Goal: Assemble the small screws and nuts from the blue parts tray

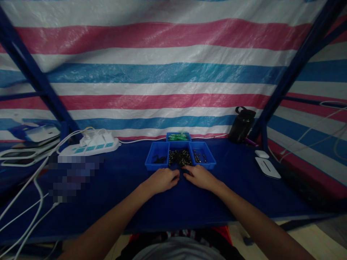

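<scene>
Dark, brass-flecked small parts (180, 157) lie in the middle blue bin (179, 144), just beyond the curled left hand (163, 180) and the right hand (202, 177), whose extended forefinger reaches nearer; whether either grips anything, I cannot tell.

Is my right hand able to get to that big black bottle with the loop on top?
Probably yes. From your right hand, the way over the blue table looks open to the black bottle, if you swing around the right-hand blue plastic tray.
</scene>
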Motion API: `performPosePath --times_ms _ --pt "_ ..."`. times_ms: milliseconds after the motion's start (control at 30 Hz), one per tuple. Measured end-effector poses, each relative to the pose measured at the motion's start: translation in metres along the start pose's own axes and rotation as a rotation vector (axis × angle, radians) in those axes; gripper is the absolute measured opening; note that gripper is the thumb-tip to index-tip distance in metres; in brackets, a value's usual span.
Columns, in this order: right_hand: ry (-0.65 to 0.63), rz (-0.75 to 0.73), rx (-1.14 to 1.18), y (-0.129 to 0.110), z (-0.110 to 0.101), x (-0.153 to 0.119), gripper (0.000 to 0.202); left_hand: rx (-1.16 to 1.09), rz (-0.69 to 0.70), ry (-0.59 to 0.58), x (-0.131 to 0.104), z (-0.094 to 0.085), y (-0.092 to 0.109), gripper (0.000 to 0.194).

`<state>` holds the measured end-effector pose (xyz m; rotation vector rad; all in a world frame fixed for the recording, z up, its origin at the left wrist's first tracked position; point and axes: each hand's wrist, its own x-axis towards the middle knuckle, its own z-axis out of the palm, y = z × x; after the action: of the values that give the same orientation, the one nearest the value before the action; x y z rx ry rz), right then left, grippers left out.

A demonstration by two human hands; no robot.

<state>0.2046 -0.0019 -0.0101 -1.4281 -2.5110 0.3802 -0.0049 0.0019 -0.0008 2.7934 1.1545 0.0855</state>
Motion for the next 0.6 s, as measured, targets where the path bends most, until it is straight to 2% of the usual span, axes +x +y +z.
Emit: performPosePath --times_ms 133,300,400,600 --pt "-0.005 0.011 -0.004 0.0 -0.0003 -0.0006 0.039 -0.023 -0.041 0.029 -0.0002 0.0024 -0.0022 0.019" --pt "-0.005 0.0 0.0 -0.0013 -0.0012 -0.0013 0.038 -0.062 -0.019 0.035 -0.0019 -0.0001 -0.0026 0.015" --pt "0.004 -0.012 0.021 -0.0012 -0.002 -0.0016 0.034 -0.099 -0.002 0.028 -0.0012 -0.0009 -0.0038 0.009" --pt "0.001 -0.068 0.047 0.0013 -0.0026 -0.0023 0.023 -0.104 0.061 0.051 0.0008 0.0006 -0.0046 0.008"
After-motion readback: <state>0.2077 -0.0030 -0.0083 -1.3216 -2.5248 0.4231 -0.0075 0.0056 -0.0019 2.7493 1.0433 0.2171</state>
